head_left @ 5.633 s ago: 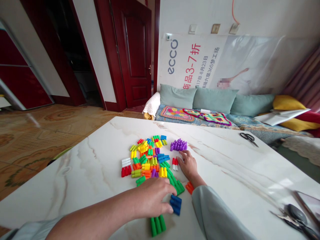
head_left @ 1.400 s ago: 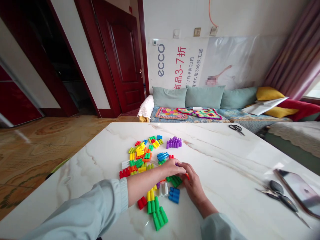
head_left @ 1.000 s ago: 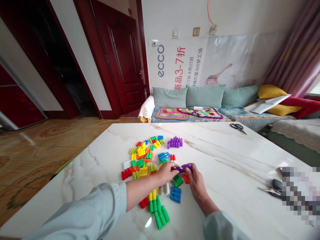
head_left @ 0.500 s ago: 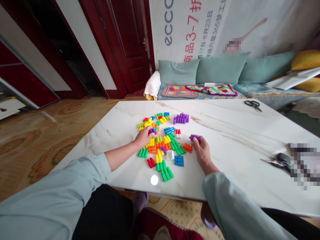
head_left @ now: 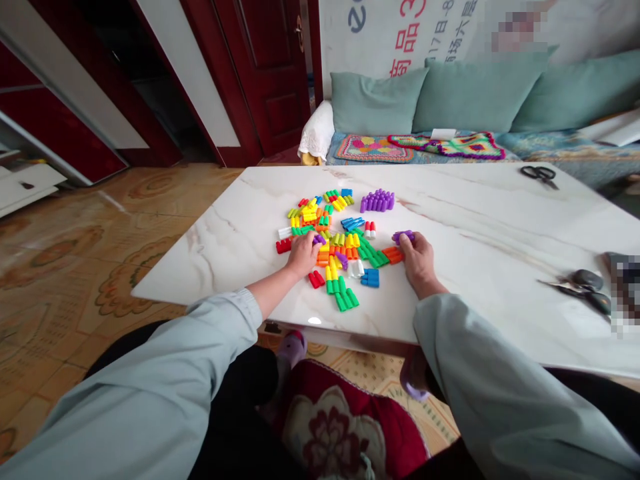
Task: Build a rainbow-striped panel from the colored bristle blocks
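Note:
My left hand (head_left: 303, 255) is over the left side of a spread of coloured plastic blocks, its fingers closed on a small purple block (head_left: 319, 239). To the right of the spread, my right hand (head_left: 419, 260) pinches another purple block (head_left: 403, 237) between thumb and fingers. An orange block (head_left: 393, 255) lies just left of that hand. Beneath and around my left hand are yellow, orange and red blocks, some hidden by it. Joined green blocks (head_left: 371, 249) run through the middle. A cluster of purple blocks (head_left: 377, 201) stands at the back.
The marble-patterned table (head_left: 465, 320) carries black-handled scissors (head_left: 539, 175) at the far right and another cutting tool (head_left: 580, 287) nearer on the right. Beyond the table is a sofa with green cushions (head_left: 379, 102). A red flowered cushion (head_left: 345, 427) shows below the table's front edge.
The view has tipped downward. My left hand has moved nearer to me over the blocks, uncovering red and white ones at the left. Both hands still hold purple blocks.

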Tool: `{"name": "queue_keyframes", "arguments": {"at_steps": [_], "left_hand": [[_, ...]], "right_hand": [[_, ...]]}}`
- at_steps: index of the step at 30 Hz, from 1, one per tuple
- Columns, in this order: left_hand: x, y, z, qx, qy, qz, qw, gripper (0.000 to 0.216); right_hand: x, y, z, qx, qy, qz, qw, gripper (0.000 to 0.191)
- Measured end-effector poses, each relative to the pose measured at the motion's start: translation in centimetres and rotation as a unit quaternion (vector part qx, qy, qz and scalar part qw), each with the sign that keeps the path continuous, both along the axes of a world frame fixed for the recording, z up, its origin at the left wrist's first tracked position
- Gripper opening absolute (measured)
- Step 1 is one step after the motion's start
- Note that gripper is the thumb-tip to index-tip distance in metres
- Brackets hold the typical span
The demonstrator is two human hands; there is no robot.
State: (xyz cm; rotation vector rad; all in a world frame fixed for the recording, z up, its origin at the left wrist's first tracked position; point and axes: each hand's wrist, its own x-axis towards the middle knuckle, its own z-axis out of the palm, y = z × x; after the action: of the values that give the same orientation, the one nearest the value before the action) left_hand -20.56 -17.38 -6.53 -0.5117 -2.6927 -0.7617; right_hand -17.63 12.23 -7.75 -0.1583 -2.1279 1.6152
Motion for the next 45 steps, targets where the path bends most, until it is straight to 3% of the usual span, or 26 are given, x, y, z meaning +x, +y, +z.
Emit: {"name": "queue_keyframes", "arguments": {"at_steps": [7,18,45], "left_hand": [[-0.08,-0.03,-0.38,0.022,0.017,0.012,1.0,0.012],[0.61,0.16,0.28,0.022,0.025,0.024,0.999,0.01],[0.32,0.0,-0.2,0.016,0.036,0.031,0.999,0.013]], "right_hand": [[-0.02,-0.21,0.29,0.031,0.005,-0.008,0.999,0.03],[-0.11,-0.12,0.07,0.036,0.006,-0.007,0.999,0.031],[0.6,-0.57,0.68,0.035,-0.016,0.024,0.999,0.034]]}}
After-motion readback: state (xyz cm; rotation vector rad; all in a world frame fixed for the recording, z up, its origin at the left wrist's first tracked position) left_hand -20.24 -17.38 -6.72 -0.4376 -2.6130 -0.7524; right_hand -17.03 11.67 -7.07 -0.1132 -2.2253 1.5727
